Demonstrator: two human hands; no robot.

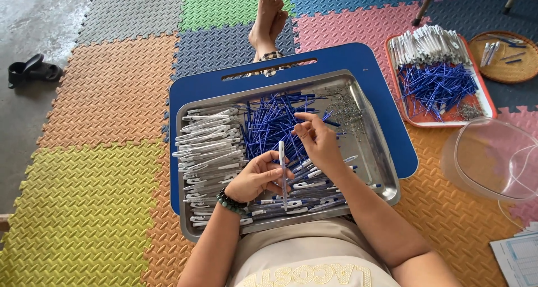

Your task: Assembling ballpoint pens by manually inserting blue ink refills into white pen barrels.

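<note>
I see my left hand [255,177] wrapped around a white pen barrel [282,175], holding it upright over the near part of the steel tray [374,134], its grip closed on the barrel's lower half. My right hand [318,141] is raised just above and beyond it, thumb and forefinger pinched together near the heap of blue refills [269,121]; I cannot tell whether a refill or a small part sits in that pinch, so I leave it undecided. The barrel looks light, stiff and smooth, a thin plastic tube that could slip if held loosely, and I judge a hold around the middle, as now, keeps it steady. The refills look thin and slightly bendable, best taken near one end. White empty barrels [207,147] lie stacked along the tray's left side, finished pens [314,194] across its near edge, and small metal springs [344,109] are scattered at the far corner. The tray rests on a blue lap board [358,60]. To the right sit a red tray [486,93] with more parts and a clear plastic tub [493,158].
</note>
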